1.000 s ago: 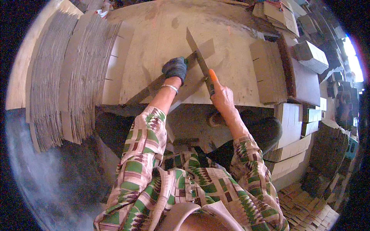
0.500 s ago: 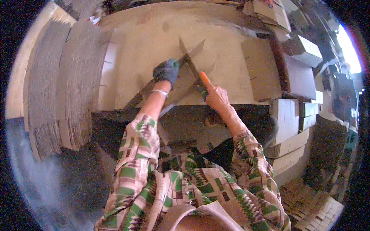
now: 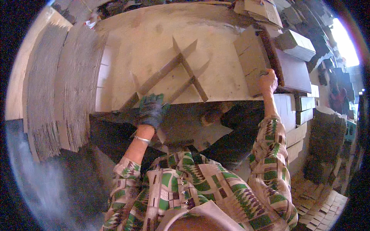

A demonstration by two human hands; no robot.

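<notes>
Several notched cardboard strips (image 3: 162,75) stand on edge on the tabletop, slotted across one another in a crossed lattice. My left hand (image 3: 151,109), in a dark glove with green fingertips, is at the table's near edge beside the lattice's near end. Its fingers are stretched out and somewhat blurred, and I see nothing held in them. My right hand (image 3: 268,82) is at the right, its fingers curled closed at the edge of flat cardboard pieces (image 3: 249,57) lying there with slits cut in them. The fingertips are partly hidden against the cardboard.
A long row of tightly packed cardboard sheets (image 3: 73,84) fills the left side. A dark brown box (image 3: 293,73) and pale cardboard bundles (image 3: 296,44) stand at the right. More cardboard pieces (image 3: 322,211) lie low at the right. My knees are under the table's near edge.
My right hand has left the lattice and moved right to the flat cardboard pieces. My left hand has let go of a strip and drawn back toward me. The crossed strips now stand alone.
</notes>
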